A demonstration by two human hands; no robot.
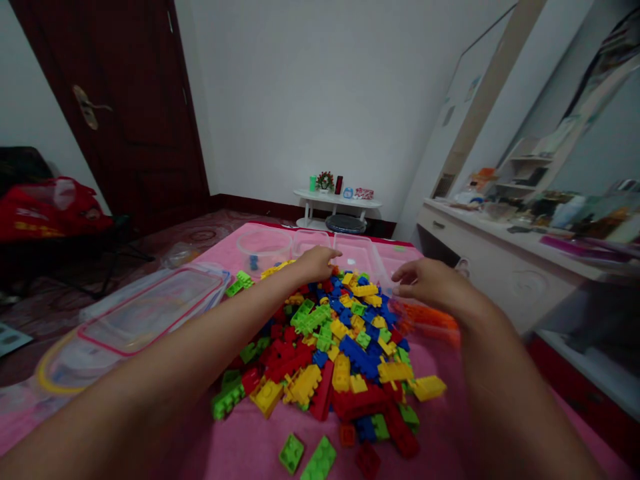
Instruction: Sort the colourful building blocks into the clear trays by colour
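A heap of toy building bricks [325,333] in red, yellow, green and blue lies on a pink cloth [225,440]. My left hand [317,263] is over the heap's far side, fingers curled, in front of clear rectangular boxes [356,239]. A bit of orange shows below its fingertips; whether they hold it is unclear. To the right, my right hand [425,277] hovers with its thumb and fingers apart and nothing visible between them. Orange bricks [430,315] lie beneath it behind clear plastic. A round clear tub [265,233] at the far left holds blue bricks [254,262].
Clear lids with red and yellow rims [150,313] are stacked at the left. A green brick [400,248] lies in the far right box. Past the cloth stands a low white table [337,198]; a cluttered white dresser [500,253] is on the right.
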